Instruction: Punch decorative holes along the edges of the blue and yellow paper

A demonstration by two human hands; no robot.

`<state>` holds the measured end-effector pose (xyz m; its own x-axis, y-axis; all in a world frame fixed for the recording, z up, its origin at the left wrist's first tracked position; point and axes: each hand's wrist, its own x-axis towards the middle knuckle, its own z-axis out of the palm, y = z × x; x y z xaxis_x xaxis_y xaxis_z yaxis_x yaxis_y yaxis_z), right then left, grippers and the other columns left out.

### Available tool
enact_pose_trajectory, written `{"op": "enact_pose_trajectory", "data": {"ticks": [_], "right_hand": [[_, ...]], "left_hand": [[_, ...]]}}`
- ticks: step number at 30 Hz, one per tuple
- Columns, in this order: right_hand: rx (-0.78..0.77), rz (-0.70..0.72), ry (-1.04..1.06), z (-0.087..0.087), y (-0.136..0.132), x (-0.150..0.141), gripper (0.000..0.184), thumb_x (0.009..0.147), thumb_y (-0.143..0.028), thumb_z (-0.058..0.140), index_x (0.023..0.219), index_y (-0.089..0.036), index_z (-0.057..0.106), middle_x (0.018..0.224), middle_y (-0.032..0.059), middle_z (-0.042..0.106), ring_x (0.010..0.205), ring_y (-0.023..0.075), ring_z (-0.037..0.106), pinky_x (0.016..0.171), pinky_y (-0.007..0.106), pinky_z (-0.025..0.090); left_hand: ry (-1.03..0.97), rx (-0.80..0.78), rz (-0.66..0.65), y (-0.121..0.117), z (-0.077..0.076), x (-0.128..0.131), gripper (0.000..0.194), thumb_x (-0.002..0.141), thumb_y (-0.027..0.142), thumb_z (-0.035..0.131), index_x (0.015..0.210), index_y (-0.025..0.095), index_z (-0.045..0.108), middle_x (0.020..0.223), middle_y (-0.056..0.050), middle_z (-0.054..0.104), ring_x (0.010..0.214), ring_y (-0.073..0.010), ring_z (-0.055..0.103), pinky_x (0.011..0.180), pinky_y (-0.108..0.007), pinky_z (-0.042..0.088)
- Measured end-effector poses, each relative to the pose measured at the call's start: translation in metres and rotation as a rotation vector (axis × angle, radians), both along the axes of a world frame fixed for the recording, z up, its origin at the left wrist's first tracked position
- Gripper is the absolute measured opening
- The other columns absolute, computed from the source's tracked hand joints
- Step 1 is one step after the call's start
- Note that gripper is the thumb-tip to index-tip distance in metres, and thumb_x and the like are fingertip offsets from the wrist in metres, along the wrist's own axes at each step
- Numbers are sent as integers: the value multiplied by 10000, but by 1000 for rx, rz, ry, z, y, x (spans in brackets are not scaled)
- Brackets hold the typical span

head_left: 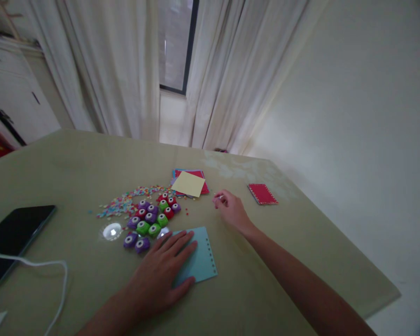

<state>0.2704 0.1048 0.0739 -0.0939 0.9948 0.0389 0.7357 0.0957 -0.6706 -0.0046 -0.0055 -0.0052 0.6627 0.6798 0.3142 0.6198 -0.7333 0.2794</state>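
Observation:
My left hand [171, 261] lies flat with fingers stretched on a light blue card [199, 254], covering its left part. A row of small dark dots or holes runs along the card's right edge. Past the card, my right hand [229, 207] has its fingertips pinched together. Something small and pale may be between them, too blurred to name. Left of it, several purple, red and green blocks [150, 217] with eye-like white rings stand in a cluster. Small multicoloured pieces [121, 205] are scattered behind and left of them.
A yellow card [189, 184] tops a pile of coloured cards. To the right lies a red card [262, 193] with a pale dotted border. A shiny round piece [112, 231] sits left of the blocks. A black tablet [17, 238] and white cable [63, 280] occupy the left side.

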Motion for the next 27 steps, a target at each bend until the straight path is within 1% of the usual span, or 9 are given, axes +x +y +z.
{"op": "enact_pose_trajectory", "data": {"ticks": [3,5,7,8,10,13,17,20,27], "right_hand": [[73,180,15,-11,-4,-44,211,999,-232,720,1203,-215,770,1157,73,803,899,186,740,881,314,576],[164,408,-2,-20,-5,-70,380,1003,-173,718,1377,-241,729,1456,94,717,1227,220,716,1088,355,541],[243,537,-48,-28,-3,-86,405,1026,-152,699,1421,-239,712,1548,99,664,1413,238,623,1216,389,464],[266,546,-68,-31,-2,-89,376,1033,-149,695,1398,-236,727,1525,97,681,1428,239,611,1233,390,449],[269,471,-85,-35,1,-85,286,1034,-142,703,1297,-232,773,1396,86,749,1344,232,659,1199,371,474],[261,328,-84,-36,-3,-58,192,1041,-131,685,1177,-208,798,1228,99,782,1207,243,699,1113,385,517],[227,173,-62,-40,-27,-9,181,1027,-158,706,1191,-169,781,1174,129,758,1049,256,713,1001,416,560],[177,77,44,-45,-48,16,248,987,-162,744,1232,-179,775,1143,105,752,929,223,715,932,386,580],[18,202,235,-35,-63,16,276,950,-172,748,1220,-195,802,1067,68,751,843,179,707,806,305,579]], "left_hand": [[7,-20,-13,1,3,-1,704,1018,486,668,1676,349,457,1745,-30,469,1552,-328,499,1296,-581,362],[15,-36,-9,1,5,-1,700,1011,487,673,1668,355,471,1723,-35,501,1540,-340,510,1295,-598,361],[23,-45,-4,1,7,-1,691,1002,487,682,1653,347,497,1689,-48,543,1518,-348,532,1294,-601,361],[27,-41,-3,1,7,-1,691,998,487,686,1648,339,506,1679,-55,554,1510,-349,540,1295,-595,362],[32,-15,-5,0,7,-1,694,997,487,688,1648,332,504,1687,-59,545,1511,-344,538,1296,-577,362],[36,42,-4,-1,4,-2,712,1003,484,690,1668,353,469,1726,-36,497,1529,-325,518,1302,-546,353],[24,123,29,-1,2,-1,701,1022,497,680,1669,333,466,1724,-36,500,1501,-309,541,1279,-507,379],[23,169,60,-1,4,1,679,1040,530,662,1654,301,486,1708,-53,520,1459,-304,574,1227,-493,425],[37,128,96,-1,6,0,704,1049,571,648,1677,317,456,1717,-54,503,1463,-318,568,1190,-491,474]]}}
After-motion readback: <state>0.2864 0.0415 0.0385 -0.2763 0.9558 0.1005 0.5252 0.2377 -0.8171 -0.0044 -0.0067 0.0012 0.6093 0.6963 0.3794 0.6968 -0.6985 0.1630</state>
